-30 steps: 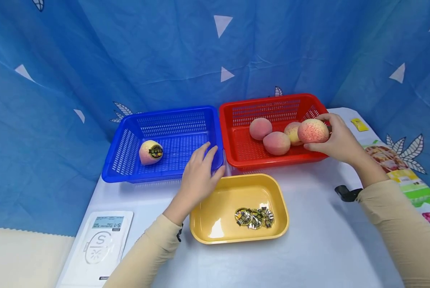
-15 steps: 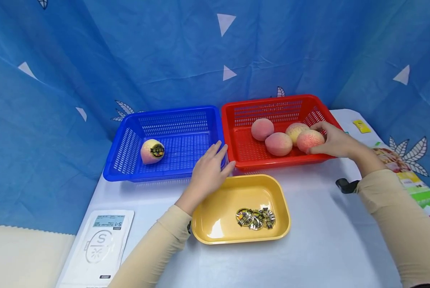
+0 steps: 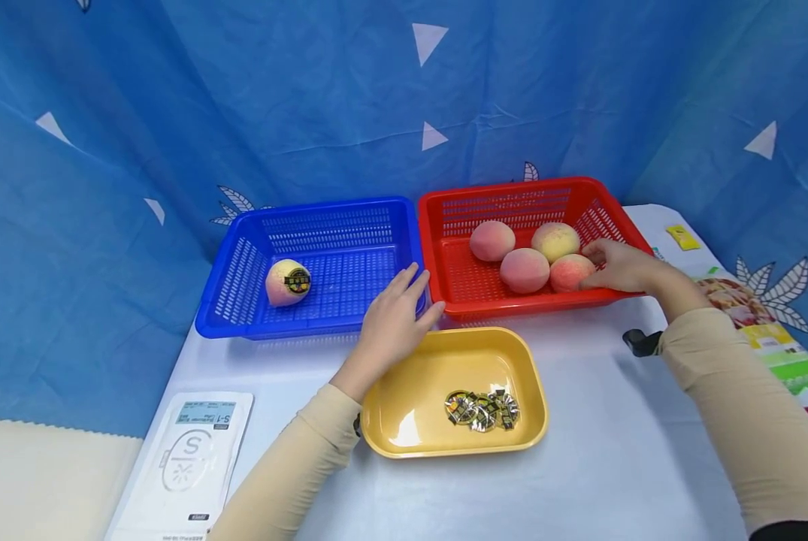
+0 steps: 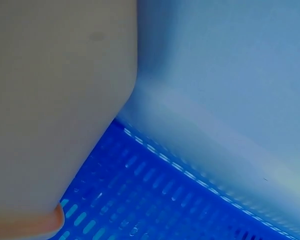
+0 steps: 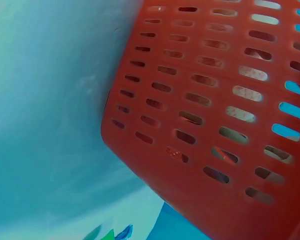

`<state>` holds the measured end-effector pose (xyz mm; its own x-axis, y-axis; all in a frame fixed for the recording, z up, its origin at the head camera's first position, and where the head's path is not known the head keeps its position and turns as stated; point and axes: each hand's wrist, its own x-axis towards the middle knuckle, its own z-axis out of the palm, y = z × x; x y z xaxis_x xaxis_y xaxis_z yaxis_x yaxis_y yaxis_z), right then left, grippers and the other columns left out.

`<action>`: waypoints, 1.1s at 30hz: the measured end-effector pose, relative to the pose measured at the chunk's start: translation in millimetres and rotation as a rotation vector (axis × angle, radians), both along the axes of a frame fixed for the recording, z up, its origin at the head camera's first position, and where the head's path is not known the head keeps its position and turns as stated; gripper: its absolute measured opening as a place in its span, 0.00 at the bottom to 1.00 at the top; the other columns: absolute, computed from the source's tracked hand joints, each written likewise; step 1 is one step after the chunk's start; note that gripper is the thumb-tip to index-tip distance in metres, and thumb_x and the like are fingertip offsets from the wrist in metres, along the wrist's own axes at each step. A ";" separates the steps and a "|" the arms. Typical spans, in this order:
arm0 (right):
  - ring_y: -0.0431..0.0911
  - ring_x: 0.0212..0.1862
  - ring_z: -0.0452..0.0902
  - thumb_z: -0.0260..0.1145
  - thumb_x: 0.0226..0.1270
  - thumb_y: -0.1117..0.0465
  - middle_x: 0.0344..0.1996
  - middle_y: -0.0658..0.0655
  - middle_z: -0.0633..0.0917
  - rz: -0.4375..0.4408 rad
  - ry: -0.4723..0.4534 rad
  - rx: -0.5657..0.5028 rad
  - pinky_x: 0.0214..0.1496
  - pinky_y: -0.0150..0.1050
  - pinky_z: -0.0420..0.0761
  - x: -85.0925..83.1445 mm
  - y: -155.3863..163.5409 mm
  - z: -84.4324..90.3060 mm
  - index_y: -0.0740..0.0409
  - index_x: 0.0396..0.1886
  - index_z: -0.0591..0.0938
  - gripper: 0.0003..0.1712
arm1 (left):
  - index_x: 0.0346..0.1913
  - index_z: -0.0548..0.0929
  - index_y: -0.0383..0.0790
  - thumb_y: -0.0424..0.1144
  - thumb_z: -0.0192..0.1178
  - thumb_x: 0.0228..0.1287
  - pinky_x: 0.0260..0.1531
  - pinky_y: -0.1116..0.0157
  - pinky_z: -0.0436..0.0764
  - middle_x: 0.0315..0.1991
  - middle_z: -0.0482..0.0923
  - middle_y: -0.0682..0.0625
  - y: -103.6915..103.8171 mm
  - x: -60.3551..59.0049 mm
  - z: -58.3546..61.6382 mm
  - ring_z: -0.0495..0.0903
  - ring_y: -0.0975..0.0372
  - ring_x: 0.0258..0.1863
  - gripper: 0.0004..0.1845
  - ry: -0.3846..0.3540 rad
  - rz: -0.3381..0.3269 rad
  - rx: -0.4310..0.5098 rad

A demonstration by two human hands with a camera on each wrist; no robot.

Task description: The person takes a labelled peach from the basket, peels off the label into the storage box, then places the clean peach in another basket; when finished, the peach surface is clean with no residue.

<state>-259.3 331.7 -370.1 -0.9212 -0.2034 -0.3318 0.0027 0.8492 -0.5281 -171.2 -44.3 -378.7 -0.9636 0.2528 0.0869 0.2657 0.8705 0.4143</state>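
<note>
My right hand (image 3: 596,268) reaches over the right rim of the red basket (image 3: 512,306) and holds a pink peach (image 3: 567,272) that sits low at the basket's front right. Three more peaches (image 3: 524,269) lie beside it. My left hand (image 3: 410,294) rests with straight fingers on the front right corner of the blue basket (image 3: 241,329). That basket holds one peach with a dark round sticker (image 3: 286,282). The right wrist view shows only the red basket's slotted wall (image 5: 215,110). In the left wrist view, blue mesh (image 4: 155,200) shows close up.
A yellow tray (image 3: 404,421) with several dark foil stickers (image 3: 481,409) stands in front of the baskets. A white packet (image 3: 187,458) lies at the front left. A black object (image 3: 637,342), printed packets (image 3: 762,330) and a small yellow item (image 3: 683,237) lie right. Blue cloth hangs behind.
My right hand has lowered the peach from above the basket's rim down among the other peaches. My left hand shifted slightly right along the blue basket's corner.
</note>
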 end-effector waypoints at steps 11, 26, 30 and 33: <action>0.65 0.64 0.63 0.64 0.69 0.46 0.66 0.69 0.69 -0.057 0.334 -0.140 0.59 0.67 0.75 14.2 -46.2 22.5 0.61 0.69 0.67 0.36 | 0.74 0.67 0.45 0.56 0.55 0.71 0.73 0.44 0.61 0.78 0.58 0.49 -13.7 14.1 15.0 0.53 0.52 0.79 0.34 0.043 0.010 0.066; 0.53 0.58 0.72 0.66 0.69 0.55 0.57 0.55 0.77 0.330 0.459 -0.331 0.63 0.54 0.76 28.7 -190.2 40.5 0.53 0.63 0.73 0.25 | 0.79 0.54 0.41 0.60 0.61 0.66 0.72 0.36 0.54 0.80 0.47 0.41 -136.0 48.4 33.9 0.47 0.43 0.79 0.47 0.055 0.363 0.096; 0.52 0.64 0.71 0.65 0.70 0.54 0.63 0.55 0.74 0.411 0.405 -0.335 0.67 0.52 0.75 23.2 -233.2 39.3 0.54 0.66 0.71 0.28 | 0.79 0.47 0.36 0.66 0.55 0.66 0.70 0.32 0.52 0.80 0.41 0.36 -169.5 51.0 31.6 0.41 0.38 0.79 0.52 0.006 0.460 0.089; 0.48 0.65 0.71 0.65 0.70 0.52 0.64 0.52 0.73 0.444 0.365 -0.318 0.69 0.48 0.75 18.9 -267.6 38.8 0.51 0.67 0.70 0.29 | 0.79 0.44 0.33 0.68 0.53 0.66 0.69 0.30 0.50 0.80 0.37 0.33 -186.2 52.3 29.6 0.37 0.37 0.79 0.55 -0.020 0.515 0.074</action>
<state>-240.4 64.1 -331.3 -0.7694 -0.6265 0.1249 -0.5385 0.5309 -0.6543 -118.9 -230.5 -349.0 -0.9631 -0.2609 0.0665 -0.1982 0.8542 0.4807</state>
